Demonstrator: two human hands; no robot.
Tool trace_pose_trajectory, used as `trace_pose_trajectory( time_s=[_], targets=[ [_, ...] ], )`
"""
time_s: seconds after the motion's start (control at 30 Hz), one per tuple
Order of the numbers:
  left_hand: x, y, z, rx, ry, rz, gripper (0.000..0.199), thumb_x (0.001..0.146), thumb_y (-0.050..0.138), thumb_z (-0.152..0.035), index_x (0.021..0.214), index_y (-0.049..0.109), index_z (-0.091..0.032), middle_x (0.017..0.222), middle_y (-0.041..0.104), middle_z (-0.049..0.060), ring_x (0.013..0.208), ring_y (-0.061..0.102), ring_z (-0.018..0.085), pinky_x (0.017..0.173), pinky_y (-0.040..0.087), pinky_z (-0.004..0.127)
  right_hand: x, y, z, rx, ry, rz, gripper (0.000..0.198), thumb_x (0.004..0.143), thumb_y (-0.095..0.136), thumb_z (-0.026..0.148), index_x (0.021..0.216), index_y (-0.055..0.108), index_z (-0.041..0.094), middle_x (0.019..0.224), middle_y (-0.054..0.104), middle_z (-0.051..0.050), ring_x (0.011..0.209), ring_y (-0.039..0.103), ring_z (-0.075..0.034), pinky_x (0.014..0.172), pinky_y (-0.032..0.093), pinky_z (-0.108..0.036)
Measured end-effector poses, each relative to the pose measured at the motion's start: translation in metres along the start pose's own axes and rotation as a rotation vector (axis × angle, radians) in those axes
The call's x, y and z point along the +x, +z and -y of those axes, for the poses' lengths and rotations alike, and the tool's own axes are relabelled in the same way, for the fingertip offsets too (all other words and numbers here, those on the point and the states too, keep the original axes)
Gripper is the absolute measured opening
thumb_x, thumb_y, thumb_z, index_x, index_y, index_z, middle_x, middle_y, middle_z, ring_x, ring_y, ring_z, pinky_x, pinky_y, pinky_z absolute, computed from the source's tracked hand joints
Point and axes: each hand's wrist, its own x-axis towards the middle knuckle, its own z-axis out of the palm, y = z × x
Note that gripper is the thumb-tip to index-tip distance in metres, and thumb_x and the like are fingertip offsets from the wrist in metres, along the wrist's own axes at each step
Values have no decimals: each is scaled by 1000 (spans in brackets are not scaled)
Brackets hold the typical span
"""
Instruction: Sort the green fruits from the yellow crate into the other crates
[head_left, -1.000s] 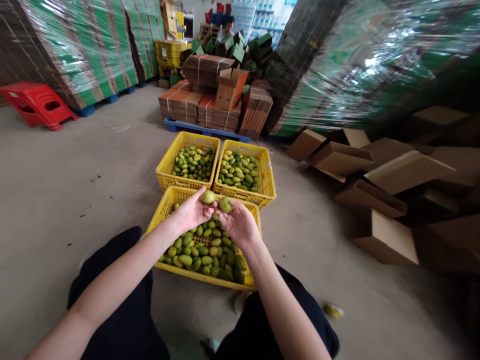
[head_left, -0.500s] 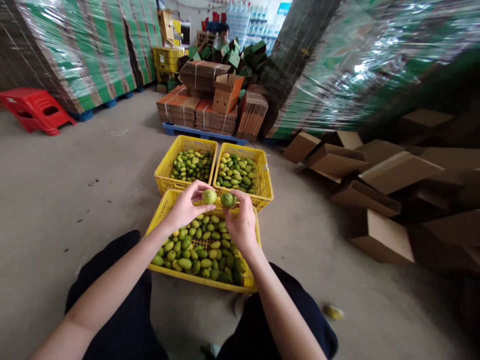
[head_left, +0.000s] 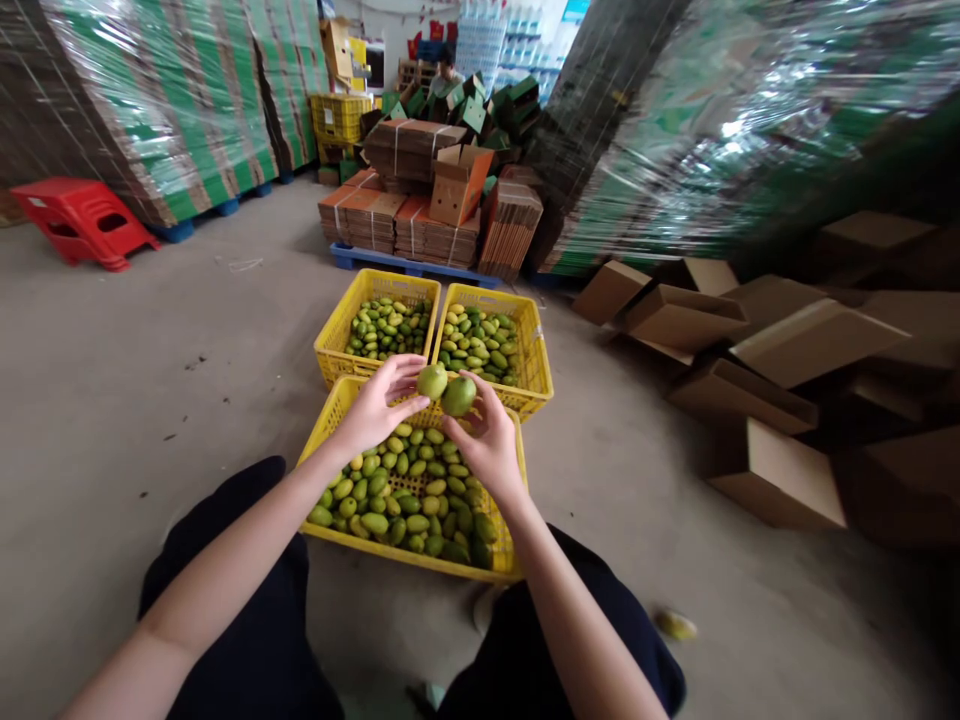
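My left hand [head_left: 390, 403] pinches a round yellow-green fruit [head_left: 432, 381] in its fingertips. Beside it, my right hand [head_left: 486, 436] grips another green fruit [head_left: 459, 396], slightly lower. The two fruits are close together or touching, held up over the back part of the nearest yellow crate [head_left: 409, 566]. Inside that crate lie many loose green and yellowish oval fruits [head_left: 375, 523], with a bit of the slotted crate floor showing between them. They resemble small mangoes, though the exact kind is unclear.
Beyond stand a left yellow crate [head_left: 330, 362] and a right yellow crate [head_left: 541, 375], both holding similar fruit. Flattened cartons [head_left: 367, 222] are stacked on a blue pallet [head_left: 405, 265]. Open cardboard boxes [head_left: 780, 470] crowd the right; a red stool [head_left: 90, 220] stands left. One fruit [head_left: 676, 625] lies on the floor.
The fruits in my hands have come closer together and turned, showing different sides. My hands keep hold of them. The whole view has shifted slightly.
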Motion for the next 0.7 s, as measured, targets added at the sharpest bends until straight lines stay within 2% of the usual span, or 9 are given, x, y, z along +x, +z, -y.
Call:
trace_pose_trajectory(
  time_s=[0.1,0.23,0.37,0.5,0.6,0.7],
  targets=[
    [-1,1,0,-45,-51,44,37,66,76,0,97,70,-19,106,70,5,101,64,14,93,48,21,0,2,1,124,111,25,53,68,76,22,118,60,28,116,65,-3,97,63,-20,86,53,-34],
    [-4,7,5,1,-93,115,35,71,73,-4,103,72,-18,113,69,7,103,63,16,92,48,22,-1,5,0,107,179,-7,47,61,79,19,103,59,26,93,66,1,85,60,-18,80,51,-31],
    [-6,14,15,45,-81,28,34,66,78,-5,97,74,-18,109,67,6,108,60,18,93,46,22,-3,8,-2,129,270,-4,43,54,81,16,89,57,24,78,61,5,74,55,-16,72,48,-28],
    [-3,14,19,72,-149,-23,28,68,79,-10,94,72,-17,98,68,5,98,62,17,89,46,22,-5,13,0,218,363,-24,46,53,81,13,90,54,23,73,60,7,66,53,-14,63,45,-25],
    [2,11,19,-74,-235,-118,15,77,71,-12,90,66,-17,88,70,3,87,64,14,81,48,22,-6,14,1,236,448,-107,46,57,80,15,92,51,26,68,58,8,60,52,-14,57,42,-26],
    [6,5,20,-250,-316,-168,7,83,62,-10,88,63,-16,81,69,2,78,65,12,74,49,21,-3,12,0,209,439,-185,40,60,80,19,85,50,27,67,57,8,60,51,-14,57,43,-25]
  ],
)
